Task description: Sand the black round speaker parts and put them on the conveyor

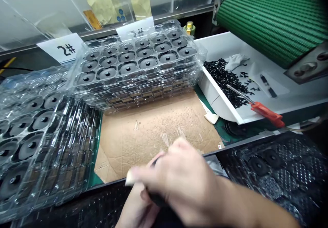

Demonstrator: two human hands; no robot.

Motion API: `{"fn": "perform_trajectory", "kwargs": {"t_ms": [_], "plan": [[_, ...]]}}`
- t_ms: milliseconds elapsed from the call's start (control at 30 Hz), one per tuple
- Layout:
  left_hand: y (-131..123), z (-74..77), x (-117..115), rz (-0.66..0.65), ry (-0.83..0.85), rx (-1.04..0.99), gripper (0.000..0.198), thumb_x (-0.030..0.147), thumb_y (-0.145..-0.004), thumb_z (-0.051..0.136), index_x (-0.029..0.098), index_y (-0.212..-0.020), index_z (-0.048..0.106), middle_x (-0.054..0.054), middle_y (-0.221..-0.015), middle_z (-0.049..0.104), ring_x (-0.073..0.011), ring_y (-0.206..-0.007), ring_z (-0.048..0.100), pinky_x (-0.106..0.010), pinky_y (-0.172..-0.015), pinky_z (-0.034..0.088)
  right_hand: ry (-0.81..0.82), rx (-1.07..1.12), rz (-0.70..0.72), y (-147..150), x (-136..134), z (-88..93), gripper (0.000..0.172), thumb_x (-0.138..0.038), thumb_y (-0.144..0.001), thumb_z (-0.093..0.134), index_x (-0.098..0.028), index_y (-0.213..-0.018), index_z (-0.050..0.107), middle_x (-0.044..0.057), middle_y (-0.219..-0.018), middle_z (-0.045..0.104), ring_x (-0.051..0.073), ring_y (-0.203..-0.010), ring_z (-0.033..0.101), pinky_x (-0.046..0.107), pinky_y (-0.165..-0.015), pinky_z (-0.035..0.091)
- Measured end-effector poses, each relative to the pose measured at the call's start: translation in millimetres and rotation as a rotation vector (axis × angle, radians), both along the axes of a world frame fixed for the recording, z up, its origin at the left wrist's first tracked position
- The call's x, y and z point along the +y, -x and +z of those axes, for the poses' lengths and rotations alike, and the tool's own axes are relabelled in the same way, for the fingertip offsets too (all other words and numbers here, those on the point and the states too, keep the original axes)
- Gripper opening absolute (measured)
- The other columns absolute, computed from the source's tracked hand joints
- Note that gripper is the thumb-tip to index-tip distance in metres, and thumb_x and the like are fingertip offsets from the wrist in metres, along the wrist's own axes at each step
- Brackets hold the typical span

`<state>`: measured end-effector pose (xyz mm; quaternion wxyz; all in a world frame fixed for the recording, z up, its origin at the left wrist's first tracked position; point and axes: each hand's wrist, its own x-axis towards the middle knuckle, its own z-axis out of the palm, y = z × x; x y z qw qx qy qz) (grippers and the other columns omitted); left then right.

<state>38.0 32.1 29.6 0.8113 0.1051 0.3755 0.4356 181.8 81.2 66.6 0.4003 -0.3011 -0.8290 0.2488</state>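
My right hand (184, 176) is smeared by motion and closed, with its thumb pointing left. Beneath it and to its left, my left hand (139, 202) is partly covered, its fingers curled. Between the two hands a black part (156, 198) shows in small pieces; most of it is hidden and I cannot tell its exact kind. Both hands are at the near edge of a worn cardboard sheet (143, 132). Beyond the sheet stands a stack of clear plastic trays (138, 81) with round black parts in their pockets.
Another stack of filled trays (58, 146) stands at left. On the right, a white bin (220, 98) holds many small black pieces (222, 81), a marker (268, 85) and a red-handled screwdriver (266, 113). A green conveyor belt (276, 19) overhangs it. Darker trays (276, 166) lie near right.
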Motion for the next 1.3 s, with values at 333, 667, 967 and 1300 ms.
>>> {"fn": "perform_trajectory", "kwargs": {"t_ms": [333, 667, 967, 1300], "plan": [[32.3, -10.1, -3.8, 0.106, -0.005, -0.217, 0.050, 0.033, -0.070, 0.069, 0.036, -0.117, 0.054, -0.001, -0.127, 0.057, -0.0301, -0.115, 0.053, -0.033, -0.093, 0.047, 0.448, -0.280, -0.419, -16.9, 17.8, -129.1, 0.037, -0.023, -0.088, 0.045, -0.021, -0.123, 0.054, 0.013, -0.114, 0.051, 0.025, -0.098, 0.057, 0.046, -0.083, 0.048], [47.6, -27.3, 0.6, 0.189, -0.012, -0.314, 0.052, 0.042, -0.067, 0.067, 0.033, -0.117, 0.056, -0.002, -0.127, 0.058, -0.0291, -0.117, 0.050, -0.030, -0.095, 0.045, 0.350, -0.412, -0.533, -9.3, 13.9, -156.5, 0.032, -0.030, -0.088, 0.045, -0.015, -0.113, 0.060, 0.017, -0.109, 0.052, 0.031, -0.096, 0.054, 0.049, -0.083, 0.044], [49.7, -29.0, -7.0, 0.343, 0.029, -0.267, 0.048, 0.038, -0.075, 0.063, 0.029, -0.121, 0.054, -0.008, -0.125, 0.059, -0.0287, -0.119, 0.049, -0.036, -0.100, 0.041, 0.412, -0.263, -0.204, 12.4, -6.4, -135.8, 0.025, -0.022, -0.090, 0.045, -0.024, -0.111, 0.059, 0.003, -0.094, 0.066, 0.015, -0.085, 0.062, 0.026, -0.075, 0.050], [28.4, -27.0, -7.4, 0.315, 0.033, 0.009, 0.052, 0.035, -0.070, 0.071, 0.027, -0.119, 0.056, -0.007, -0.119, 0.061, -0.0231, -0.113, 0.054, -0.028, -0.089, 0.048, 0.378, -0.015, -0.051, 35.5, -5.3, -18.4, 0.033, -0.017, -0.090, 0.043, -0.022, -0.122, 0.049, 0.003, -0.108, 0.060, 0.014, -0.095, 0.056, 0.027, -0.082, 0.047]]}}
